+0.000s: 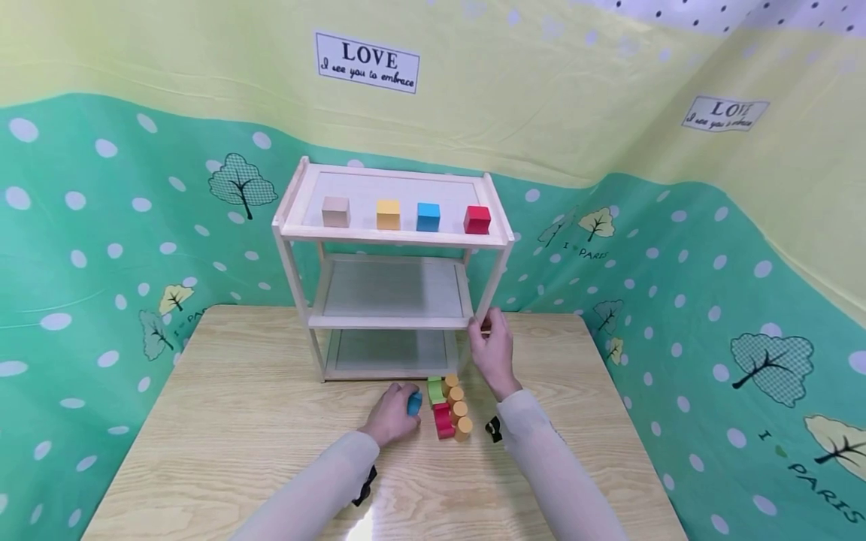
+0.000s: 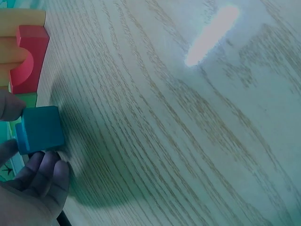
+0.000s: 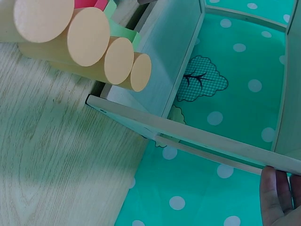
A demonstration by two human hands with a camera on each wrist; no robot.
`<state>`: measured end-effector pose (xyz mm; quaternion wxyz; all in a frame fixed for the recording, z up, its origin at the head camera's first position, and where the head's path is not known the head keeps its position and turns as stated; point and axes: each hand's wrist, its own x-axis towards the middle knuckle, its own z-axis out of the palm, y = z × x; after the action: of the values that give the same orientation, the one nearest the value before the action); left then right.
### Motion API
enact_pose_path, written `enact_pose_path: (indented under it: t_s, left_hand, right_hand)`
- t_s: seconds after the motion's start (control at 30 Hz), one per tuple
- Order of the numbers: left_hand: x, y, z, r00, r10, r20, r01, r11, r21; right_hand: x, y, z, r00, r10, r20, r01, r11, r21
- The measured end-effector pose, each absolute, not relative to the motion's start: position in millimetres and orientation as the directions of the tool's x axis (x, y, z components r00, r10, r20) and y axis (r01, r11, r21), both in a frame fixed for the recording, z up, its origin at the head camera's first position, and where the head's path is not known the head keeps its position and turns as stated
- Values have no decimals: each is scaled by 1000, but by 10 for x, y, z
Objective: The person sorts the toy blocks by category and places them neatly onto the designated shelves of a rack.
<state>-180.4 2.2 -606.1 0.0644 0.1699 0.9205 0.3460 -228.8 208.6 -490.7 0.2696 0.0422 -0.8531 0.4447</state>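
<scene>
In the head view my left hand (image 1: 395,415) pinches a blue block (image 1: 414,403) just above or on the table, left of the other blocks. Close up, the left wrist view shows this blue block (image 2: 43,129) between thumb and fingers, with a stepped side. At the white shelf rack (image 1: 392,321), my right hand (image 1: 494,349) holds the right front post at about middle-shelf height. Its fingers (image 3: 270,193) touch that post in the right wrist view. Between the hands stand a green notched block (image 1: 435,391), a red notched block (image 1: 443,421) and a row of several tan cylinders (image 1: 460,410).
Along the top shelf sit a grey-beige cube (image 1: 335,213), a yellow cube (image 1: 389,215), a blue cube (image 1: 428,217) and a red cube (image 1: 476,220). A wood-grain table (image 1: 223,436) carries the rack. Green and yellow patterned cloth (image 1: 690,315) hangs behind and to the right.
</scene>
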Motion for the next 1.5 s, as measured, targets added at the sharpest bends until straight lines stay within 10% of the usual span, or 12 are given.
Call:
enact_pose_path:
  t_s: [1.5]
  left_hand:
    - [-1787,27,-6159,-947,314,67,302,798,522]
  right_hand:
    - [-2293,2099,-4921,-842,164,514,-328,602,-728]
